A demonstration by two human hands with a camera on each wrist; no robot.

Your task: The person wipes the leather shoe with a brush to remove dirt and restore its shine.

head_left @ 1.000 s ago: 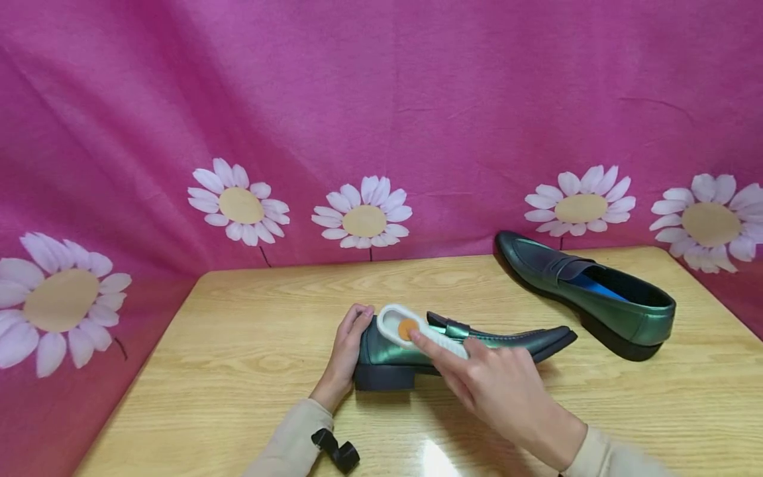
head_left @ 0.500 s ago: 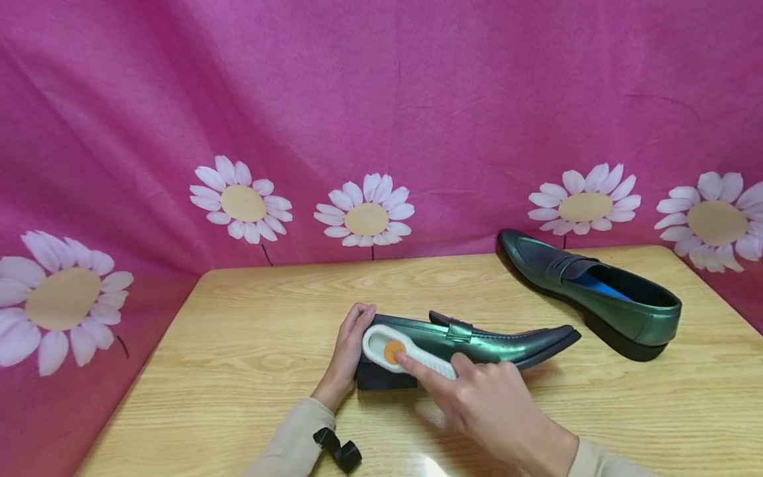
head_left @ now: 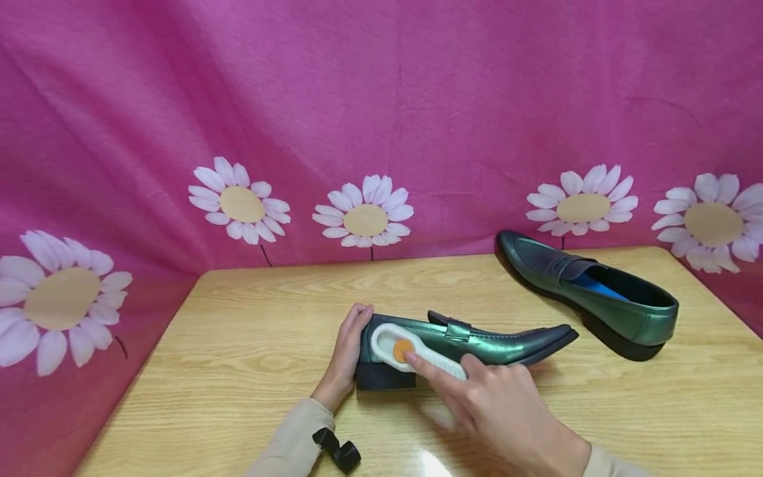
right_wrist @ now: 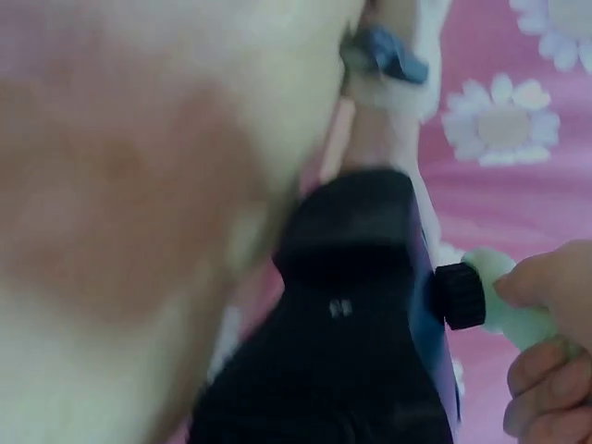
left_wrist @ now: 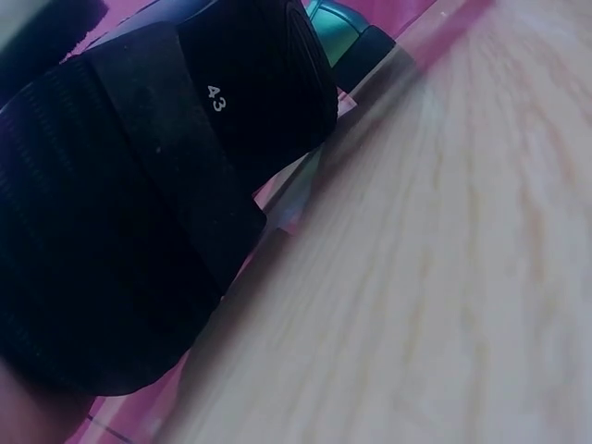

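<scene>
A dark green metallic loafer (head_left: 507, 346) stands side-on on the table in the head view, toe to the right and slightly raised. My left hand (head_left: 344, 351) holds it by the heel end, with some fingers hidden behind it. My right hand (head_left: 497, 404) grips a white-handled shoe brush (head_left: 386, 339), its index finger on the orange button. The brush lies against the shoe's near side by the heel. In the right wrist view its black bristles (right_wrist: 460, 296) meet the upper. The black sole (left_wrist: 217, 129), marked 43, fills much of the left wrist view.
The matching loafer (head_left: 596, 291) with a blue insole rests at the back right of the wooden table (head_left: 250, 344). A pink cloth (head_left: 357, 99) printed with daisies hangs behind. A black strap (head_left: 338, 452) dangles at the left sleeve.
The brush went down and left toward the heel, then came back slightly up and right, with my right hand following. My left hand and the held loafer stay nearly in place.
</scene>
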